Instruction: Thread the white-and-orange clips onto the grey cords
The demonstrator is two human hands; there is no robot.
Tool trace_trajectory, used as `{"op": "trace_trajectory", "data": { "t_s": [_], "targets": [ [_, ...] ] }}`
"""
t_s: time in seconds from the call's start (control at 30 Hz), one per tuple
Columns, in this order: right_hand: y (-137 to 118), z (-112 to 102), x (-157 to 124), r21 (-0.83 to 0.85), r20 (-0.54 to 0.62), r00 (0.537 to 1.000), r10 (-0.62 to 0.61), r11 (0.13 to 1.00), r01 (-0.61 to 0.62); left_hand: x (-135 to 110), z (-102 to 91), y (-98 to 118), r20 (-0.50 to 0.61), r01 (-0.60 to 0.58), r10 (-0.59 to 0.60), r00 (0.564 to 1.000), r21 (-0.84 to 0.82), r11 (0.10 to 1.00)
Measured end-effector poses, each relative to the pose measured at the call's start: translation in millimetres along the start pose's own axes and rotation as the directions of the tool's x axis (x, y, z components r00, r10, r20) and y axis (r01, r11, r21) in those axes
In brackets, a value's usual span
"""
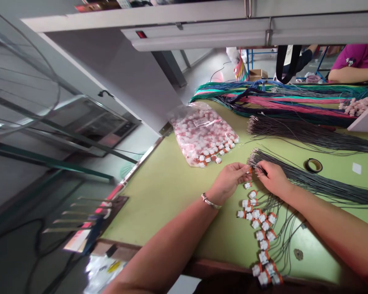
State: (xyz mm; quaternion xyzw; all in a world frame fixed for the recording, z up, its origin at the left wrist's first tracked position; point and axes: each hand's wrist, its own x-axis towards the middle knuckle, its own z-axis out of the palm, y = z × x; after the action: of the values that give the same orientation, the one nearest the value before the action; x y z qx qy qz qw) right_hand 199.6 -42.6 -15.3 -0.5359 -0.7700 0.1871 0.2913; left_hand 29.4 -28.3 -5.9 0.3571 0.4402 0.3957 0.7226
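Left hand (pixel 231 177) pinching connector (pixel 249 171), right hand (pixel 275 178) apparently pinching grey wires (pixel 309 179), label (pixel 201 122) on bag (pixel 196 136) unreadable

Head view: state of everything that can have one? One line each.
Left hand, pinched shut on a connector
Right hand, pinched shut on grey wire
Clear bag, holds many connectors, looks open at its near edge
Wired connectors, loose on the tabletop
Grey wire bundle, lying flat
Tape roll, lying flat
Red switch, on or off unclear
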Motion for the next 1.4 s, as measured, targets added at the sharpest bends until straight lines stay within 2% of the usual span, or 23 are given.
{"op": "trace_trajectory", "data": {
  "t_s": [0.23,0.43,0.53,0.97,1.1,1.17,1.23,1.3,1.4],
  "targets": [
    [-4,0,-1,0.022,-0.002,1.000,0.027,0.999,-0.027,-1,6.9,-1,0.025,0.010,-0.009,1.000,-0.048,0.999],
    [-4,-1,2,0.211,-0.072,0.995,0.076,0.976,-0.059,0,4.7,-1,0.055,0.005,-0.001,0.998,-0.061,0.998],
    [-5,-1,4,0.228,-0.104,0.990,0.094,0.971,-0.068,0,2.8,-1,0.059,0.003,0.000,0.998,-0.054,0.999],
    [-8,1,2,0.070,-0.003,0.994,0.110,0.992,-0.110,-1,5.0,-2,0.043,0.008,-0.008,0.999,0.018,1.000],
    [-8,-1,3,0.103,0.022,0.994,0.107,0.989,-0.108,0,3.1,-2,0.072,0.002,-0.007,0.997,0.064,0.998],
    [-5,-3,4,0.162,0.033,0.993,0.112,0.980,-0.116,0,0.7,1,0.084,-0.029,0.017,0.996,0.146,0.989],
    [-2,-6,4,0.273,0.028,0.990,0.141,0.951,-0.143,-4,-1.4,6,0.101,-0.069,0.038,0.994,0.325,0.943],
    [2,-8,5,0.424,0.011,0.978,0.209,0.885,-0.194,-10,-1.5,11,0.145,-0.128,0.058,0.988,0.543,0.830],
    [4,-10,7,0.575,0.027,0.947,0.320,0.770,-0.277,-23,2.8,17,0.338,-0.278,0.021,0.941,0.737,0.616]
  ]
}}
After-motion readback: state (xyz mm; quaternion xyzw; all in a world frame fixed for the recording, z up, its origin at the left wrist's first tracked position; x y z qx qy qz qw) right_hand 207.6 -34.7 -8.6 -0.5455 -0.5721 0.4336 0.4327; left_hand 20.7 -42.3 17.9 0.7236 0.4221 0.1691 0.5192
